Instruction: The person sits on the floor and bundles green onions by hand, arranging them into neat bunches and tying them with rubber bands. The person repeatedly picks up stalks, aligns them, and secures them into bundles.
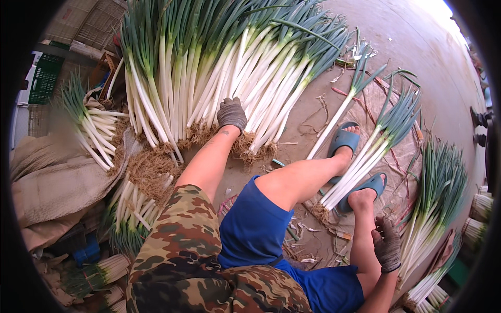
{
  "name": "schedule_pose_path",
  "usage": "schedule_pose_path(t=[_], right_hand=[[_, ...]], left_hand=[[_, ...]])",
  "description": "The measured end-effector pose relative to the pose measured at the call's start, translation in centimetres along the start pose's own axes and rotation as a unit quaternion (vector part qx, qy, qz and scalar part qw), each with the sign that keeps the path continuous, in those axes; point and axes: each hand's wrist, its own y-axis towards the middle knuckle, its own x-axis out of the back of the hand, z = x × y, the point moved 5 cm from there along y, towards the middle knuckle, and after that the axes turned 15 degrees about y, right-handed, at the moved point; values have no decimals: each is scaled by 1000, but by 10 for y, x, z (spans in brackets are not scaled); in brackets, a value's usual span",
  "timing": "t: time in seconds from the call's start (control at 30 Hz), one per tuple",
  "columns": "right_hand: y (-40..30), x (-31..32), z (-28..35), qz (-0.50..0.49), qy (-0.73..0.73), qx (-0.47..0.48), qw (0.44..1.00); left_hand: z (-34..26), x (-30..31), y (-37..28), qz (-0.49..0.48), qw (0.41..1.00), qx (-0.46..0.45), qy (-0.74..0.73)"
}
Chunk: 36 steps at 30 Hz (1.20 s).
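My left hand (231, 114), in a grey-brown knit glove, rests on the white stalks near the root end of a large pile of long green onions (195, 78); whether its fingers grip a stalk cannot be told. My right hand (386, 244), gloved too, hangs beside my lower leg with its fingers partly curled and no stalk visible in it. Between my sandalled feet lies a small bunch of green onions (360, 166), roots towards me. One single stalk (330, 121) lies left of that bunch. Another pile of green onions (428, 211) lies just right of my right hand.
Burlap-like sacking (70, 187) covers something at the left, next to more onions (98, 137). Tied bunches (113, 268) lie at the lower left. A green plastic crate (46, 78) stands at the upper left. Red ties (366, 107) and trimmings lie around my blue sandals (344, 139).
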Motion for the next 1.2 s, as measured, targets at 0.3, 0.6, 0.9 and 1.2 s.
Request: schedule_pose_path(t=[0.3, 0.6, 0.9, 1.2], right_hand=[[-1, 8, -8, 5, 20, 1, 1000], [-5, 12, -10, 14, 28, 5, 1000], [-8, 18, -6, 20, 48, -16, 999], [-4, 7, 12, 8, 15, 44, 999]], left_hand=[[12, 13, 7, 54, 996, -60, -40], [-5, 12, 19, 103, 988, -40, 106], [-5, 18, -6, 350, 783, -55, -511], [-27, 88, -109, 431, 669, -82, -600]])
